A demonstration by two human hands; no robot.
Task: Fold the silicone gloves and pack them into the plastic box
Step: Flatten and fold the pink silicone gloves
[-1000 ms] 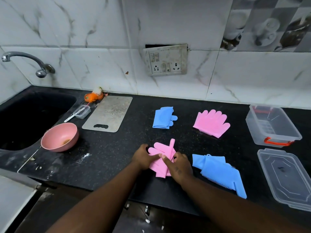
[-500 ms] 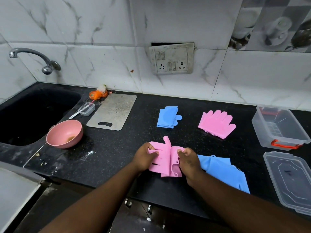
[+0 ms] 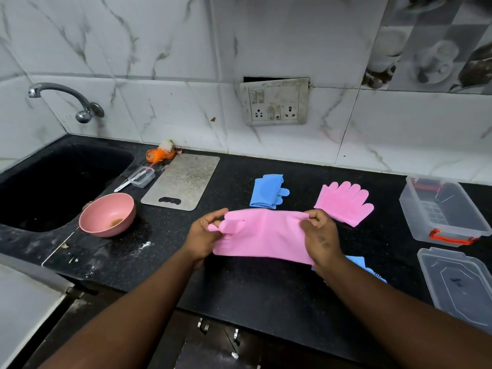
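pink glove (image 3: 262, 234) now unfolded, seemingly lifted

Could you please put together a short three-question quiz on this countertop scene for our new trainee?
1. True or false: the pink glove held between the left hand and the right hand is stretched out sideways.
2. How many gloves are already inside the plastic box? A) none B) one C) two
3. Which item lies nearest the box: the folded blue glove, the flat pink glove, or the pink bowl?

Key:
1. True; each hand grips one end.
2. A; the box holds no gloves, and its lid lies apart on the counter.
3. The flat pink glove.
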